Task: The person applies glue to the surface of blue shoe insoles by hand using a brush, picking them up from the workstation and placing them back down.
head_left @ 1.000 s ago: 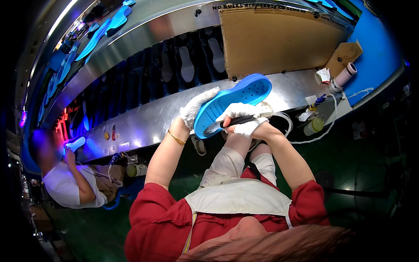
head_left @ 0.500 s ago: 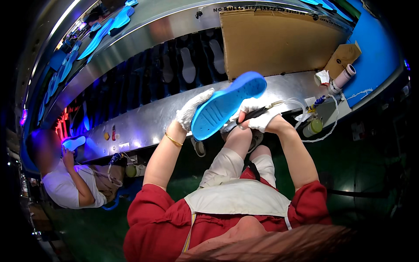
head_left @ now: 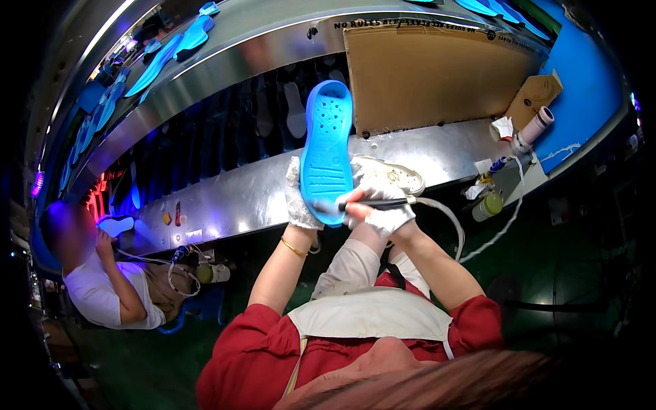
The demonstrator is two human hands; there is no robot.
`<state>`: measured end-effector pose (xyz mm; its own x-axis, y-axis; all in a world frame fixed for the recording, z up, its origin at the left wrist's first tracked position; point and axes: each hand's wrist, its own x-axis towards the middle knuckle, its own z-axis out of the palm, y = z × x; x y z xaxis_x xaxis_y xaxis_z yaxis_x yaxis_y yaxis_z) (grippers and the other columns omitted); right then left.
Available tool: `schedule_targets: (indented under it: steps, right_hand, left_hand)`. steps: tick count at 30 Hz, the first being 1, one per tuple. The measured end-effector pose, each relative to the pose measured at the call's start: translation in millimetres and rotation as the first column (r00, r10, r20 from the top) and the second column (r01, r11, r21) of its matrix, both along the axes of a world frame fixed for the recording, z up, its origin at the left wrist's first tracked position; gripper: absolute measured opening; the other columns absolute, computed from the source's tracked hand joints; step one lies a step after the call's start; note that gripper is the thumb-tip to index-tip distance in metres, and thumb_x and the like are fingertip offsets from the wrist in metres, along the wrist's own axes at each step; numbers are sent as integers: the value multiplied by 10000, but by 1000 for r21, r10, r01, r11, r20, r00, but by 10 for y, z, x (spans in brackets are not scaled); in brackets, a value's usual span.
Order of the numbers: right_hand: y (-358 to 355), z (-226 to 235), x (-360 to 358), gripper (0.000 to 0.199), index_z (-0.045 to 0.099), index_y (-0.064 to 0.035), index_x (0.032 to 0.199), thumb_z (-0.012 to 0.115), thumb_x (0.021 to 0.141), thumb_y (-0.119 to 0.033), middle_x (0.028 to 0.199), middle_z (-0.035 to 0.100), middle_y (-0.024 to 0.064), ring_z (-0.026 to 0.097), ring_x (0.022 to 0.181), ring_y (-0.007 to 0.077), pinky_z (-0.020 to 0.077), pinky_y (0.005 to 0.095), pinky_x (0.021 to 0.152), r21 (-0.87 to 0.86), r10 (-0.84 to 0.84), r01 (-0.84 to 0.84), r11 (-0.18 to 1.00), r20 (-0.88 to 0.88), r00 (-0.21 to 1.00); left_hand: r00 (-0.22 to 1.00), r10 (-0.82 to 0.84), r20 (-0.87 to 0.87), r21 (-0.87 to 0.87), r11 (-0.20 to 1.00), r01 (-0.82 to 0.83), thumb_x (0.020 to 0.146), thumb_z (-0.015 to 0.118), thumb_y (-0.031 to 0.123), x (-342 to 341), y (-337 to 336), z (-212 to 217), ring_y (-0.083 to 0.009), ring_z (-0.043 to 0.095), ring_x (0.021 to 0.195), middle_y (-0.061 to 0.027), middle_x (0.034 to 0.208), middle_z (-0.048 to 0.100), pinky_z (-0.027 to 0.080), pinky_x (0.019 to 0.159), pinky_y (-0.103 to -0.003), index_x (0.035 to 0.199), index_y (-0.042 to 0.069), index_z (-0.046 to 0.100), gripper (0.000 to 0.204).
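A bright blue shoe sole (head_left: 326, 147) stands almost lengthwise in front of me, its perforated heel end pointing away. My left hand (head_left: 298, 198), in a white glove, grips its near left edge. Between the gloved fingers of my right hand (head_left: 383, 213) is a black-handled brush (head_left: 381, 203) with a pale hose running from its back end. The brush's bristles are at the sole's near end, slightly blurred. Behind my right hand, a cream shoe upper with small holes (head_left: 395, 174) lies at the bench, partly hidden by the sole.
A metal bench (head_left: 260, 183) runs across, with dark slots behind it. A cardboard sheet (head_left: 437, 78) leans at the back right. Beside it are a pink bottle (head_left: 535, 126) and a yellow-green canister (head_left: 488, 207). Blue soles (head_left: 195, 34) lie on the upper belt. A co-worker (head_left: 113, 290) sits at left.
The sole has swung from slanting right to nearly straight away from me, and shifted left. My right hand has lowered, bringing the brush onto its near end. The cream upper is now uncovered.
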<state>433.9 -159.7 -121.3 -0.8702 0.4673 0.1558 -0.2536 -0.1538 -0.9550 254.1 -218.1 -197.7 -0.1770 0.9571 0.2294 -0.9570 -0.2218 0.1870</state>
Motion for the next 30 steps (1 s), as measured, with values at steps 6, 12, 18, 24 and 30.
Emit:
schedule_targets:
  steps: [6, 12, 18, 24, 30]
  right_hand:
    - [-141, -1, -190, 209, 623, -48, 810, 735, 640, 1, 801, 640, 116, 624, 695, 268, 500, 330, 646, 717, -203, 503, 482, -467, 861]
    - [61, 126, 74, 94, 645, -3, 877, 685, 798, -34, 835, 663, 65, 622, 719, 118, 498, 238, 659, 33, 20, -23, 999, 73, 997]
    - [790, 194, -59, 123, 671, -10, 910, 698, 802, -62, 841, 674, 53, 602, 709, 94, 495, 225, 660, 335, -157, 103, 937, 139, 978]
    - [962, 119, -96, 125, 679, -25, 872, 710, 756, 12, 830, 665, 56, 626, 746, 121, 500, 247, 662, 474, -472, 580, 662, -337, 815]
    - [157, -208, 12, 187, 669, -61, 881, 732, 725, 21, 915, 671, 68, 634, 852, 163, 512, 279, 748, 662, -278, 379, 647, -258, 925]
  left_hand:
    - [992, 101, -73, -55, 993, -106, 877, 342, 597, 117, 12, -98, -344, 487, 1175, -197, 1313, 473, 391, 1010, -454, 1363, 36, 372, 743]
    - [984, 33, -177, -97, 994, -51, 863, 366, 618, 267, -104, 193, -343, 519, 1137, -208, 1301, 476, 418, 989, -446, 1363, 12, 358, 786]
    - [981, -57, -188, -198, 980, 19, 865, 449, 573, 386, -348, 331, -369, 525, 1139, -212, 1310, 469, 446, 971, -473, 1387, 27, 320, 766]
    - [961, -115, -250, -220, 974, 59, 867, 453, 569, 507, -343, 398, -388, 535, 1122, -224, 1286, 489, 430, 972, -523, 1381, 1, 323, 777]
    - [986, -53, -155, -223, 975, 18, 885, 457, 538, 136, -394, -13, -327, 579, 1057, -190, 1229, 542, 475, 929, -454, 1337, 4, 393, 703]
